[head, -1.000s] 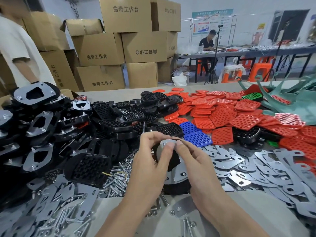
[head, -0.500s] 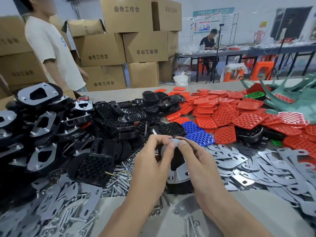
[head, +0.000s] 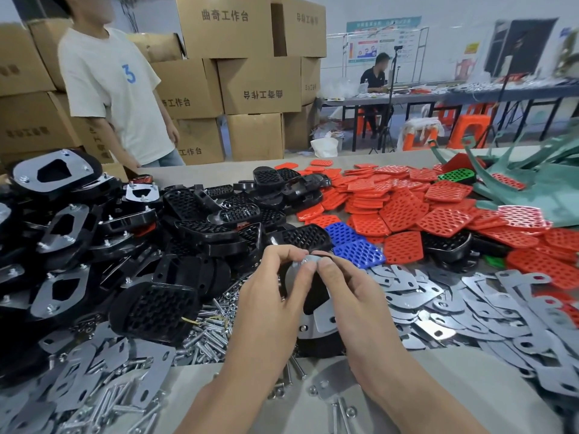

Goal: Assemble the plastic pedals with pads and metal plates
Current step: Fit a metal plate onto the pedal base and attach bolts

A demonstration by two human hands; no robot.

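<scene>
1. Left hand point(head: 269, 299) and right hand point(head: 354, 296) both pinch the top edge of the shiny metal plate point(head: 324, 317).
2. The plate sits against the black plastic pedal point(head: 316, 343), which stands on end on the surface point(head: 463, 389) between them, equally near both.

This is looking like a small factory assembly workshop: heaps of black pedals point(head: 219, 214), red pads point(head: 401, 211), metal plates point(head: 470, 292) and bolts point(head: 206, 327) are covering the desk point(head: 213, 173). Stacked cardboard boxes point(head: 257, 86) are standing far left, and a person point(head: 374, 78) is sitting at another long desk point(head: 438, 97) far right, near orange stools point(head: 476, 126).
</scene>
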